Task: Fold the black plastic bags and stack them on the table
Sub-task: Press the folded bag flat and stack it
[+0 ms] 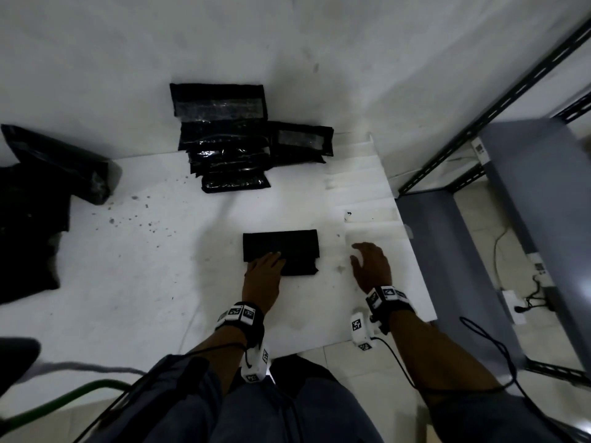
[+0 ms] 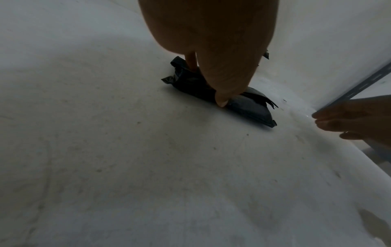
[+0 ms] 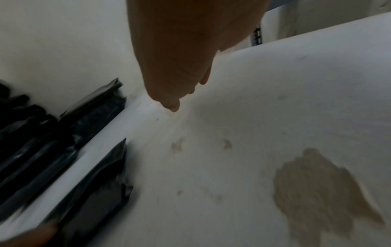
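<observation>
Head view — left hand [image 1: 263,273] on black packet [image 1: 287,247], near edge
</observation>
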